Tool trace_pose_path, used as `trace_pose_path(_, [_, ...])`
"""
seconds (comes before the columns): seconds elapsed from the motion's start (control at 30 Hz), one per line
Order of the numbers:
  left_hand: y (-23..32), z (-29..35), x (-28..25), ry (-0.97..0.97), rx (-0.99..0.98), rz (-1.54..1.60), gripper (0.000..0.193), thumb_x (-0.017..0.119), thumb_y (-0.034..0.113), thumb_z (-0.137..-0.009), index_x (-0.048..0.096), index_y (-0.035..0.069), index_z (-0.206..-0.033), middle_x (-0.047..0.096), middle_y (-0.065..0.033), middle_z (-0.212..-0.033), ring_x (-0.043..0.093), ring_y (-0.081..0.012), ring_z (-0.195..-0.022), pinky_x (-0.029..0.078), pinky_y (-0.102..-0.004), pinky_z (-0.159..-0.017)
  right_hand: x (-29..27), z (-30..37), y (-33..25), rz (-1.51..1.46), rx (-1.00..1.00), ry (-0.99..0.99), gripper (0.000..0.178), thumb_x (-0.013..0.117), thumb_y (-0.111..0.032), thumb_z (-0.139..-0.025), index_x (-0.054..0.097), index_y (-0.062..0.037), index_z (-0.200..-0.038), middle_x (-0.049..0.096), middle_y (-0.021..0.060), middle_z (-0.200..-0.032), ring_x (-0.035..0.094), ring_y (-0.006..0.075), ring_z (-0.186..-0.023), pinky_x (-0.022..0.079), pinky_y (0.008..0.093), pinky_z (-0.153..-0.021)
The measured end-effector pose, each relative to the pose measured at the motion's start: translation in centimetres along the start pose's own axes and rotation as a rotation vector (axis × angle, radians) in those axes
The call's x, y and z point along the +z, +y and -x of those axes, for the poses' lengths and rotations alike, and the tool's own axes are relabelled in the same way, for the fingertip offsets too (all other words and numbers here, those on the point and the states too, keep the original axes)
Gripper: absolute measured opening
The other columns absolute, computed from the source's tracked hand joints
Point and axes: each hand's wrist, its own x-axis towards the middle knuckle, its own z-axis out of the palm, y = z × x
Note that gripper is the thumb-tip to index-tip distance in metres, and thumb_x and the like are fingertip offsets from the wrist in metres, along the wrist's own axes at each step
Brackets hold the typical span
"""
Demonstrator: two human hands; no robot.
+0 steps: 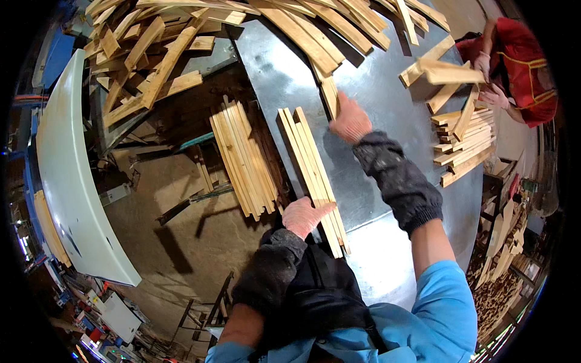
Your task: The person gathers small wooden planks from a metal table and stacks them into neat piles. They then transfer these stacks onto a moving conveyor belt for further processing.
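Note:
My left hand [302, 216], in a pinkish glove, rests at the near part of a small bundle of wooden strips [315, 175] on the metal table's left edge. Its thumb lies across the strips and the other fingers are partly hidden beside them. My right hand [351, 121], gloved alike, is farther off on the tabletop. It closes around the near end of a single wooden strip [328, 91], whose far end goes under other boards [305, 36]. Dark sleeve covers wrap both forearms.
The shiny metal table [375, 181] carries a heap of boards at the far side. Left of it, stacked strips [242, 157] sit lower down. On the right, a person in red [523, 72] handles a board [451, 72] above another strip stack [466, 145]. A pale panel [78, 175] stands far left.

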Motion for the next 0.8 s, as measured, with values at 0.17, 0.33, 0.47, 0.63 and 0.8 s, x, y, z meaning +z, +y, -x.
trace_pose_path(0.17, [-1.2, -0.7, 1.1, 0.028, 0.054, 0.076, 0.065, 0.081, 0.064, -0.086, 0.083, 0.006, -0.115, 0.082, -0.0151, -0.106, 0.077, -0.0324, -0.101, 0.057, -0.041, -0.086, 1.5, 13.4, 7.8, -0.213, -0.089, -0.193, 0.056, 0.071, -0.012, -0.082, 0.057, -0.0109, -0.136, 0.072, 0.0274, -0.113, 0.069, 0.0504, -0.111, 0.057, 0.0552, -0.095])
trace_pose_path(0.33, [0.7, 1.8, -0.7, 0.009, 0.079, 0.183, 0.068, 0.084, 0.056, -0.082, 0.079, -0.002, -0.118, 0.08, -0.0181, -0.11, 0.075, -0.0318, -0.103, 0.056, -0.0398, -0.094, 8.0, 25.5, 12.3, -0.237, -0.039, -0.476, 0.062, 0.071, -0.019, -0.09, 0.055, -0.0119, -0.15, 0.071, 0.0268, -0.126, 0.069, 0.0451, -0.118, 0.055, 0.0511, -0.102])
trace_pose_path(0.47, [-0.9, 1.2, 0.7, 0.042, 0.035, 0.195, 0.065, 0.084, 0.051, -0.086, 0.075, -0.006, -0.117, 0.078, -0.0192, -0.108, 0.073, -0.0306, -0.101, 0.055, -0.0398, -0.092, 12.8, 29.6, 14.0, -0.354, -0.021, -0.512, 0.075, 0.071, -0.028, -0.093, 0.046, -0.0087, -0.161, 0.06, 0.0256, -0.148, 0.06, 0.0406, -0.136, 0.05, 0.0453, -0.113])
trace_pose_path(0.63, [-1.3, 2.2, 1.9, 0.107, 0.033, 0.291, 0.063, 0.08, 0.052, -0.091, 0.073, -0.008, -0.11, 0.076, -0.0212, -0.101, 0.073, -0.0324, -0.1, 0.055, -0.0426, -0.09, 10.5, 30.0, 13.0, -0.551, 0.08, -0.428, 0.076, 0.074, -0.032, -0.092, 0.05, -0.0021, -0.158, 0.065, 0.0244, -0.143, 0.063, 0.0398, -0.131, 0.051, 0.0445, -0.11])
trace_pose_path(0.8, [-1.9, 2.5, 2.7, 0.243, 0.083, 0.126, 0.065, 0.075, 0.055, -0.093, 0.073, -0.007, -0.112, 0.076, -0.0253, -0.107, 0.072, -0.0407, -0.104, 0.055, -0.0476, -0.092, 12.7, 29.4, 13.5, -0.476, 0.005, -0.128, 0.072, 0.074, -0.03, -0.093, 0.052, 0.0004, -0.155, 0.07, 0.022, -0.133, 0.069, 0.0364, -0.121, 0.054, 0.0425, -0.105])
